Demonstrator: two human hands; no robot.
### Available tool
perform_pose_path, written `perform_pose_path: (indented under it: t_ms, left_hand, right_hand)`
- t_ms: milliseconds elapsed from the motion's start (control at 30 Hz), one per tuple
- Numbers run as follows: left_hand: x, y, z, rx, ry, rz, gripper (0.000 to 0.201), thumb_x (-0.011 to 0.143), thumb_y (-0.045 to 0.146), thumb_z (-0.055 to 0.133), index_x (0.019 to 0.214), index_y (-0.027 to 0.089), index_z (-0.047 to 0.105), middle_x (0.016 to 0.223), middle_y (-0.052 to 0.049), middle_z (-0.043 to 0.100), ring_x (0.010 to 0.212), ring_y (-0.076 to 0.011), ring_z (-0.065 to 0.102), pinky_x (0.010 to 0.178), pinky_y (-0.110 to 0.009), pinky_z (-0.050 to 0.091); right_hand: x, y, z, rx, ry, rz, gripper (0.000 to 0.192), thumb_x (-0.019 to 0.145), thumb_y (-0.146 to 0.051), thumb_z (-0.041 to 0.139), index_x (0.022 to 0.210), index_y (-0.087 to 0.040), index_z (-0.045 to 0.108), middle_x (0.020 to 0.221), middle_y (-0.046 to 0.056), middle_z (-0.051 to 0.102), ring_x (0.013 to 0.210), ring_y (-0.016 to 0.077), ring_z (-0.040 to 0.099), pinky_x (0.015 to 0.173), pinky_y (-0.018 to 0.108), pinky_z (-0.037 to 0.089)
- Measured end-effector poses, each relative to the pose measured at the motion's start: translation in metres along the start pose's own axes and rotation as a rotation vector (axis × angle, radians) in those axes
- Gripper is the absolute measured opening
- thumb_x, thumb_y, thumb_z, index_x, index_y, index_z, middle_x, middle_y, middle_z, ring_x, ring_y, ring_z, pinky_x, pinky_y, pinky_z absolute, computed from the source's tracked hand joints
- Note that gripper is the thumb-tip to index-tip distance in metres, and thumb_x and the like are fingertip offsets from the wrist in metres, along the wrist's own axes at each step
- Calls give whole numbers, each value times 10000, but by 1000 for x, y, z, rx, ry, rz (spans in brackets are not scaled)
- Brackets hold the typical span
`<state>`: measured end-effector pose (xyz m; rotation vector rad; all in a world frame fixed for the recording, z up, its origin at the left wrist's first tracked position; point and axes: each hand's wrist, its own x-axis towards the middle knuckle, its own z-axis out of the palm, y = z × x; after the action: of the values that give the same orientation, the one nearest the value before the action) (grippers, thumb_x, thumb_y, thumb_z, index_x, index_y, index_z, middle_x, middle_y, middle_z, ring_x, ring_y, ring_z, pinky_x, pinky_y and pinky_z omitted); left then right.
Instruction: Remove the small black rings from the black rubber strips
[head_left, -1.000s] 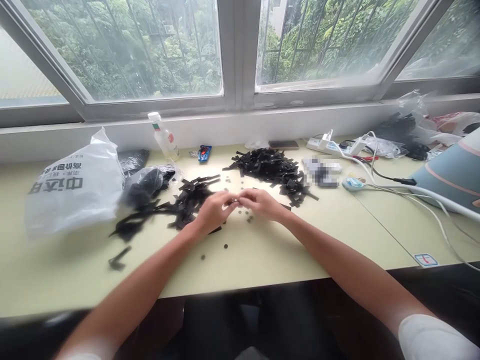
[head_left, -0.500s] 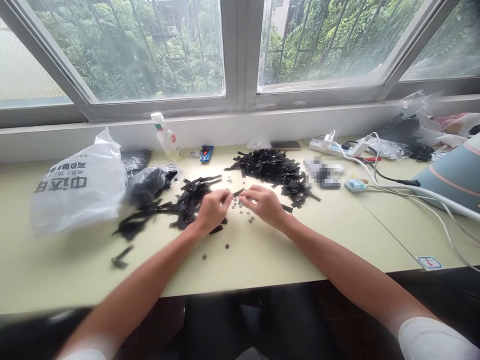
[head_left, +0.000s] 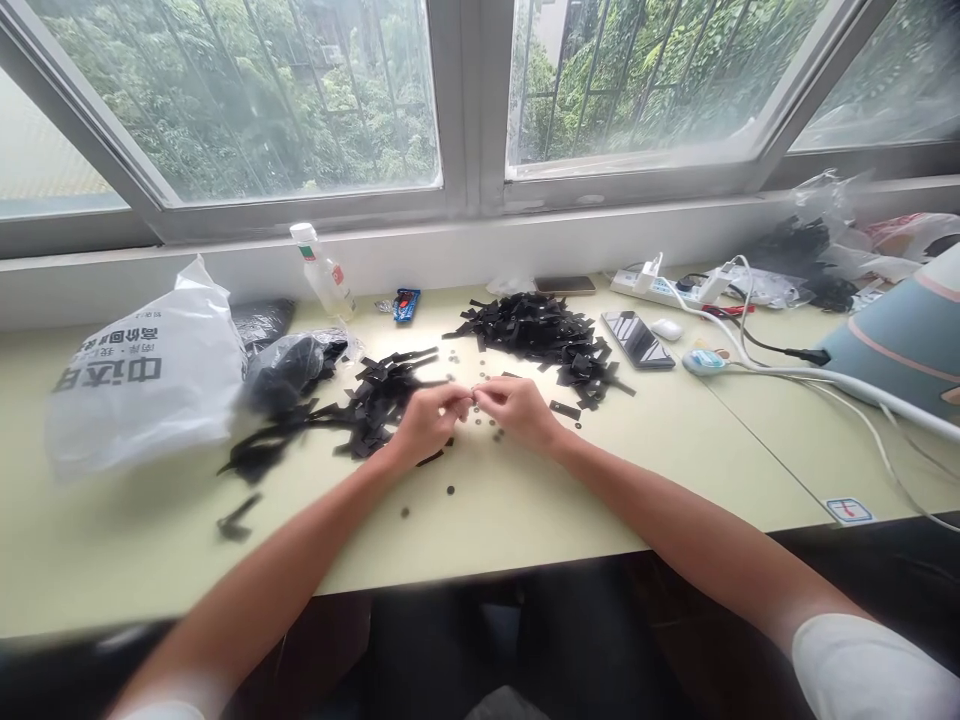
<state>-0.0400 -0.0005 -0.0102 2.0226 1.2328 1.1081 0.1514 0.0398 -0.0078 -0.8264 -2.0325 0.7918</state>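
Note:
My left hand (head_left: 429,422) and my right hand (head_left: 516,412) meet over the middle of the table, thumbs and fingers pinched and fingertips touching. A tiny dark bit shows between the tips, too small to name. Under and around the fingers lie several small round grey discs (head_left: 478,422). Two darker discs, one of them here (head_left: 451,490), sit closer to the table's front edge. Left of my left hand spreads a pile of short black strips (head_left: 375,400). A bigger pile of black strips (head_left: 532,328) lies beyond my right hand, and a single strip (head_left: 565,410) is just right of it.
On the left are a white plastic bag (head_left: 142,370), a clear bag with black contents (head_left: 289,370) and a bottle (head_left: 324,272). A blue packet (head_left: 406,305) lies at the back. To the right are a phone (head_left: 637,340), a power strip (head_left: 664,290), cables and a blue cone-shaped object (head_left: 907,345).
The black strip that showed between my fingertips no longer shows there. My two hands have come closer together, and their fingertips now touch. The view has shifted slightly.

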Motion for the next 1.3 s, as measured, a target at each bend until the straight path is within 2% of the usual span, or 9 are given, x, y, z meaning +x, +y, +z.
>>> perform_pose_path:
  t_ms: [100,200,367,567,700,767,867,1100,1300]
  left_hand:
    - [1,0,1,-19,-23,-64,213,951,287,533,886,163,695,734,-30,659,667,-147,586,620,-266,464]
    - [3,-1,1,21,34,-105,238,943,321,541,961,163,719,793,-46,692,694,-163,603,627,-278,474]
    - [4,0,0,89,74,-123,245,925,355,574,970,172,731,847,-50,720,703,-169,612,663,-295,495]
    - [7,-5,-16,254,191,-132,205,919,330,577,808,173,648,802,-60,674,692,-178,571,661,-323,474]
    - [8,-16,-29,584,342,-175,141,855,276,635,767,182,577,926,-103,632,958,-284,563,857,-450,439]
    - [8,-18,-29,676,378,-168,123,839,283,658,877,184,598,1081,-132,608,1116,-338,511,926,-500,400]
    - [7,-12,-25,687,362,-111,214,866,303,641,1047,195,602,1225,-146,566,1221,-357,461,964,-514,378]
    - [3,10,-8,509,181,92,226,933,275,569,1146,206,592,1244,-110,602,1208,-282,525,1032,-476,418]
    - [1,19,2,173,89,32,423,948,369,581,1336,205,534,1267,-126,602,970,-207,645,784,-341,547]
  right_hand:
    - [2,3,-1,-7,30,62,290,930,-295,584,691,-182,704,646,11,635,616,148,530,591,273,401]
    - [4,7,-4,-92,33,88,269,919,-302,604,713,-184,730,687,36,681,634,168,569,603,291,431]
    - [7,13,-8,-166,37,72,148,895,-264,649,869,-204,781,850,61,748,747,197,648,694,320,503]
    - [15,32,-42,-297,87,173,221,927,-326,600,979,-191,767,947,92,719,714,181,635,619,311,502]
    - [16,43,-62,-441,-141,213,182,861,-339,680,955,-216,775,932,79,696,728,181,627,606,295,478]
    - [15,45,-63,-503,-146,224,162,844,-311,696,950,-216,774,922,76,691,737,186,627,582,285,459]
    - [15,46,-58,-533,-98,198,108,848,-249,683,888,-215,777,884,72,698,746,189,631,577,280,450]
    - [17,34,-52,-328,45,171,131,869,-256,662,907,-218,781,930,57,723,718,171,627,667,319,502]
    - [12,11,-28,170,0,108,218,871,-371,668,1006,-245,783,991,53,736,840,189,660,734,326,538]
